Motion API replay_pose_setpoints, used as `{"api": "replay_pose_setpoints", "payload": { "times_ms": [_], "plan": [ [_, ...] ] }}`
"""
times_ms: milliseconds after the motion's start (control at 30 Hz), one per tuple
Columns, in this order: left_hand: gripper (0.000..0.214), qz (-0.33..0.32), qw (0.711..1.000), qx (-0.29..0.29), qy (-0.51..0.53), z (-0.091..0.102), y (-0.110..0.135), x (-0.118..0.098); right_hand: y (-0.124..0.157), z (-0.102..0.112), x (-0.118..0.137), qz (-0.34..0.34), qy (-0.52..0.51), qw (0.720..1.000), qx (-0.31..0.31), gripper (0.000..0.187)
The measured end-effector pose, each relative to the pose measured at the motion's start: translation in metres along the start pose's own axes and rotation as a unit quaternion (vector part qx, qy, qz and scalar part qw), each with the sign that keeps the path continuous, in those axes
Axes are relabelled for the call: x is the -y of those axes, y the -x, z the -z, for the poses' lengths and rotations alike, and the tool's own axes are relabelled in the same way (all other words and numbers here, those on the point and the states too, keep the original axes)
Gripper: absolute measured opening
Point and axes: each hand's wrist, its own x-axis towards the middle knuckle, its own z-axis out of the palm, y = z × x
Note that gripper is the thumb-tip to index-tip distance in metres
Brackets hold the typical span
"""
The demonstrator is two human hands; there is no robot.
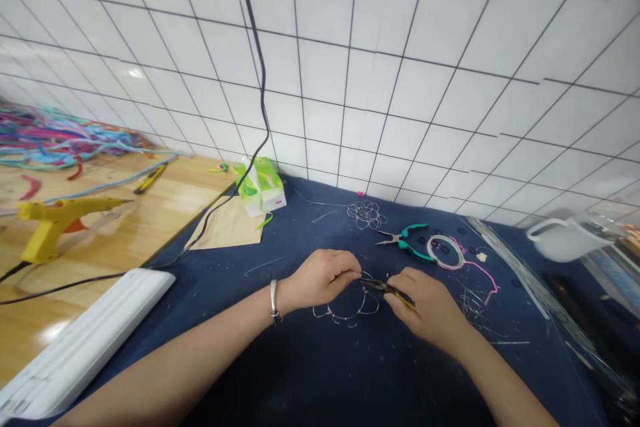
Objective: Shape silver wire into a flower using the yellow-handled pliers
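Observation:
My left hand (pixel 323 277), with a silver bangle at the wrist, pinches the upper edge of a looped wire ring (pixel 345 317). Small pink spots dot the ring where its petal-like loops meet. Wrapped round the yellow handle of a pair of pliers (pixel 375 285), my right hand (pixel 423 300) keeps the dark jaws pointing left, at the wire beside my left fingertips. Whether the jaws grip the wire is too small to tell. Behind my hands lie a finished-looking wire flower shape (pixel 367 214) and teal-handled pliers (pixel 407 240).
At right are a tape-like roll (pixel 445 252) with pink cord, wire offcuts (pixel 475 307) and a white pitcher (pixel 567 238). Leftward are a tissue pack (pixel 263 187), brown paper (pixel 230 223), a power strip (pixel 90 340), a yellow glue gun (pixel 55 217) and a cutter (pixel 150 179). A black cable (pixel 257 33) hangs down the tiled wall.

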Motion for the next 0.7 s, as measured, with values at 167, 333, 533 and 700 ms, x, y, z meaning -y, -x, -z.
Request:
{"api": "replay_pose_setpoints", "payload": {
  "times_ms": [167,333,533,700],
  "plan": [
    [0.014,0.01,1.0,-0.008,-0.004,-0.001,0.0,-0.001,0.001,0.0,0.0,0.002,0.024,1.0,-0.009,0.02],
    [0.013,0.016,1.0,-0.007,0.002,-0.003,0.0,-0.001,0.001,0.0,0.003,0.012,0.059,0.998,-0.028,0.02],
    [0.014,0.063,0.996,-0.009,0.057,-0.001,-0.001,-0.003,0.003,-0.005,0.002,-0.001,0.071,0.997,-0.035,0.021],
    [0.02,0.15,0.972,0.003,0.181,-0.002,-0.002,0.002,0.0,-0.009,-0.006,-0.025,0.0,0.999,-0.023,0.021]
  ]
}}
